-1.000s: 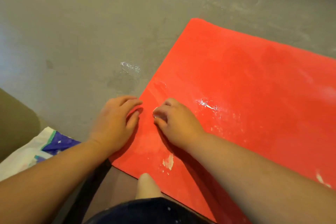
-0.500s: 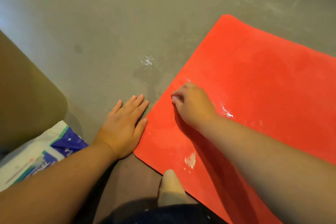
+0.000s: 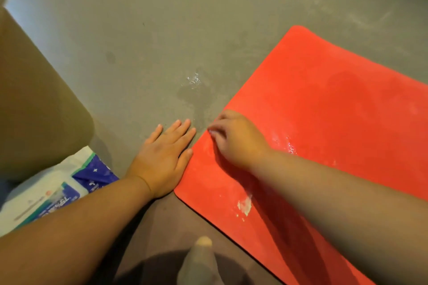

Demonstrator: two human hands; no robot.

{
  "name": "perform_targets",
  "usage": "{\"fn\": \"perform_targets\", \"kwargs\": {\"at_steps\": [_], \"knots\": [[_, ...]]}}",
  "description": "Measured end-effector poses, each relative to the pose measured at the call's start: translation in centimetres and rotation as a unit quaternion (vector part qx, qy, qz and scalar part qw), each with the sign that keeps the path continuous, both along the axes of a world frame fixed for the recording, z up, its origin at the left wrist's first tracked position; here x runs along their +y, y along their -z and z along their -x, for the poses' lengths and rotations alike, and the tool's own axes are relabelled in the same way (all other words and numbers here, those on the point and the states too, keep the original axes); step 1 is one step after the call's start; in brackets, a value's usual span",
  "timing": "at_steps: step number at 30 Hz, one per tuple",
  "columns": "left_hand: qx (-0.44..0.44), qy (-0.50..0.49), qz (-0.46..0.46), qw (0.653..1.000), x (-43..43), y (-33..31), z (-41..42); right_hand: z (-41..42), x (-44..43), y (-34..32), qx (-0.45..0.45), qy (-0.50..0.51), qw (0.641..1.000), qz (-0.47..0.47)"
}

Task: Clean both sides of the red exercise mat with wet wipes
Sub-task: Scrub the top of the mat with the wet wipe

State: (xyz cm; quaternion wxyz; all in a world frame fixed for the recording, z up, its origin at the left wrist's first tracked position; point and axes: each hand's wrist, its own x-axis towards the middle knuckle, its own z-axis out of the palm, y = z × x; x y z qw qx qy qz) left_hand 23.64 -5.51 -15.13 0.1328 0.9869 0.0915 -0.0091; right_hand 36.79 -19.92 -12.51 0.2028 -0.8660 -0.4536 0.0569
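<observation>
white and blue wipes pack [image 3: 58,192], print blurred, nothing legible

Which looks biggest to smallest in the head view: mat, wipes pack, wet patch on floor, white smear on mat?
1. mat, cut off by the frame
2. wipes pack, partly hidden
3. wet patch, edges faint
4. white smear

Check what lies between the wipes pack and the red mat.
In the head view, the left hand lies flat on the grey floor between the wipes pack and the red mat, its thumb at the mat's edge.
</observation>
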Motion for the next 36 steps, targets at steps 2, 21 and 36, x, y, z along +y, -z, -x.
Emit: {"fn": "perform_targets", "kwargs": {"at_steps": [2, 21, 36], "knots": [[0.001, 0.004, -0.007, 1.000, 0.0, 0.0, 0.0, 3.0, -1.2, -0.2, 0.007, -0.128, 0.992, 0.011], [-0.002, 0.008, 0.016, 1.000, 0.1, 0.0, 0.0, -7.3, -0.9, -0.2, -0.096, 0.052, 0.993, 0.038], [-0.058, -0.036, 0.124, 0.990, 0.3, -0.8, 1.3, -0.6, -0.5, 0.4, -0.060, 0.103, 0.992, 0.035]]}}
